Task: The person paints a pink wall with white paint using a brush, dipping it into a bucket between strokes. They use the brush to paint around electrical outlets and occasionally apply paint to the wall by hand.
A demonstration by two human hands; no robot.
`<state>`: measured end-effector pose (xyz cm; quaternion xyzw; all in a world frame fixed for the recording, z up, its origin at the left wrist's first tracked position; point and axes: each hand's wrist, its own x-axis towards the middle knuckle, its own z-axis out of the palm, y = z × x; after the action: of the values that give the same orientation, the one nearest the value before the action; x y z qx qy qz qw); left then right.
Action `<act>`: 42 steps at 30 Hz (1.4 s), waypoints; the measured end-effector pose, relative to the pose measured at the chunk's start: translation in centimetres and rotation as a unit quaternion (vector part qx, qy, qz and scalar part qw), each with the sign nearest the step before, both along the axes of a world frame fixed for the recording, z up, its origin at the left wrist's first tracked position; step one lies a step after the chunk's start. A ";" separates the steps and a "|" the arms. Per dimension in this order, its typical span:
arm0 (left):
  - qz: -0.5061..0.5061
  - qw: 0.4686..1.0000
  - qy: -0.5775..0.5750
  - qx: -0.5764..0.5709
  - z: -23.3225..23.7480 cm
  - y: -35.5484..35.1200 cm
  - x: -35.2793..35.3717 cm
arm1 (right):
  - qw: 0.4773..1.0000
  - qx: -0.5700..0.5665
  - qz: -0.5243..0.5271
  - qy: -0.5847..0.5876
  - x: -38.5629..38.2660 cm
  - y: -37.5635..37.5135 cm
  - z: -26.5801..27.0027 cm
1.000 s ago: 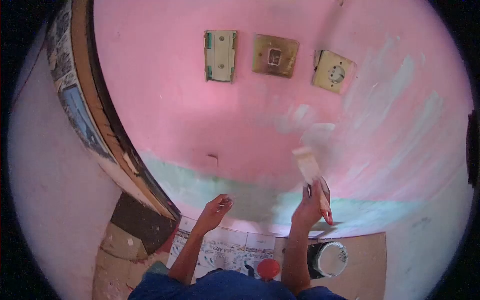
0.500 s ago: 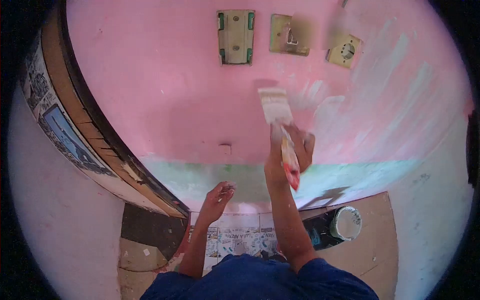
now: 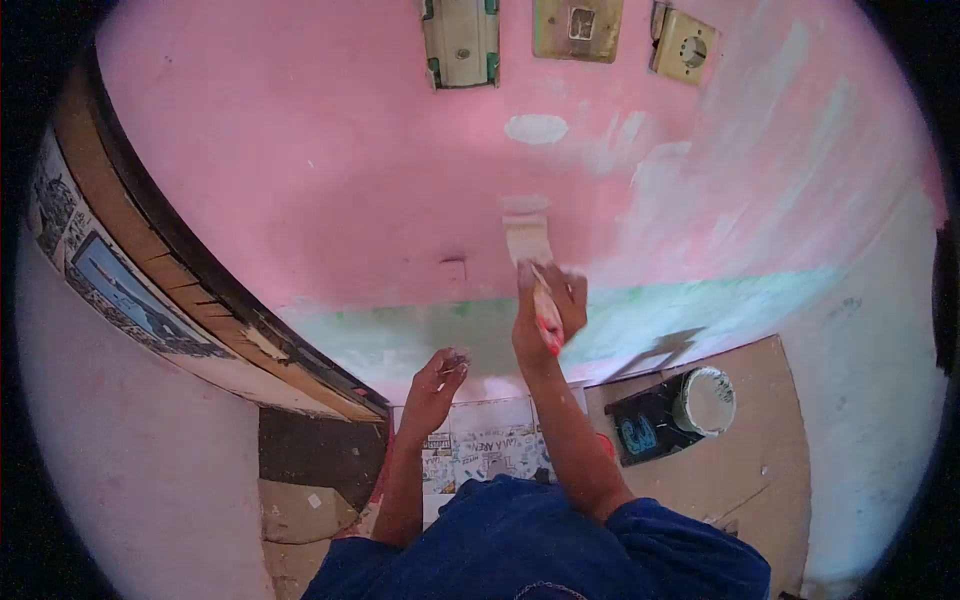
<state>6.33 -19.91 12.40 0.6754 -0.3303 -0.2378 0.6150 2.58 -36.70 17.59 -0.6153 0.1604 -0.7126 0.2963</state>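
Observation:
My right hand [image 3: 550, 305] is wrapped round the handle of a wide paintbrush [image 3: 528, 240], bristles pointing up. The bristle tips are at the pink wall [image 3: 380, 190], just below a fresh white dab [image 3: 524, 203]. A larger white patch [image 3: 536, 129] shows higher up. My left hand [image 3: 435, 390] hangs lower, before the pale green band [image 3: 390, 335], with its fingers curled in and whitish smears at the fingertips. I cannot tell whether anything is between those fingers.
Above are a metal bracket [image 3: 462, 45], a switch plate [image 3: 577, 28] and a tilted socket [image 3: 684, 46]. A paint bucket [image 3: 708, 402] stands on the floor at right, beside a black box-like thing [image 3: 645, 425]. A dark-edged wooden frame [image 3: 150, 230] borders the left.
My right hand has brought the paintbrush down and slightly left, and white patches now show on the pink wall above it. The view has tilted downward. My left hand keeps its curled pose.

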 end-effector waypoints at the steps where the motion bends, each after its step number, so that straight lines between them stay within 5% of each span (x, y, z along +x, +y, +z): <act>1: 0.004 1.000 0.004 -0.007 -0.1 0.1 0.0 | 1.000 0.023 -0.004 0.020 -0.8 0.7 -0.9; 6: -0.002 0.999 0.008 0.037 -1.7 0.4 -0.3 | 0.995 0.051 0.015 0.090 0.6 -0.4 -6.1; 10: -0.003 1.000 -0.001 0.029 -2.3 0.7 0.8 | 0.996 -0.028 -0.043 0.077 -2.6 0.6 1.1; 11: 0.008 1.000 0.006 0.013 -3.0 0.7 0.8 | 0.999 0.036 -0.011 0.030 -2.3 0.3 3.4; 13: 0.006 1.000 0.014 0.008 -3.3 0.7 0.6 | 0.990 -0.064 -0.076 0.104 -1.6 -2.5 6.2; 16: 0.003 1.000 0.020 0.008 -2.6 0.1 0.3 | 0.929 -0.180 -0.206 0.249 1.8 -6.5 3.1; 19: 0.000 1.000 0.017 -0.014 -2.6 -0.7 0.8 | 0.992 -0.080 -0.028 0.089 1.5 -2.5 -5.4; 21: -0.017 0.999 0.041 -0.007 -2.5 -0.4 0.9 | 0.961 0.099 0.057 0.253 -0.7 -0.7 -13.0; 22: -0.016 1.000 0.009 -0.019 -3.2 -0.3 1.3 | 0.961 0.098 0.059 0.251 -0.3 -0.9 -12.2; 24: 0.001 1.000 -0.003 -0.001 -2.9 -0.1 2.1 | 0.973 0.108 0.189 -0.079 1.0 -2.0 -7.8; 26: 0.009 0.999 -0.002 0.030 -2.7 0.4 1.7 | 0.993 -0.063 -0.017 0.095 0.0 -5.2 0.7; 28: 0.016 1.000 0.017 0.004 -2.0 0.1 1.6 | 0.888 -0.253 -0.285 0.256 0.3 -8.1 4.9; 30: 0.009 1.000 0.020 0.001 -2.5 0.1 1.6 | 0.895 -0.122 -0.274 0.331 1.6 -10.1 3.4; 34: 0.004 0.998 0.054 -0.010 -3.6 -1.1 1.6 | 0.998 -0.002 -0.028 0.053 2.3 -5.4 -12.3; 36: -0.009 0.999 0.045 0.006 -3.8 -1.1 1.6 | 0.988 0.067 0.007 0.141 -1.2 -2.1 -14.0; 40: -0.033 0.999 0.017 0.027 -2.9 -1.9 2.4 | 0.980 0.025 0.171 0.096 -3.3 -7.0 -1.7; 42: -0.036 0.999 0.014 0.021 -2.5 -2.8 2.5 | 0.975 -0.085 -0.050 0.201 -0.8 -10.1 -1.9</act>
<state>8.88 -22.68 9.85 0.6724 -0.3410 -0.2758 0.5963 1.77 -46.83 15.72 -0.7601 0.1859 -0.5994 0.1687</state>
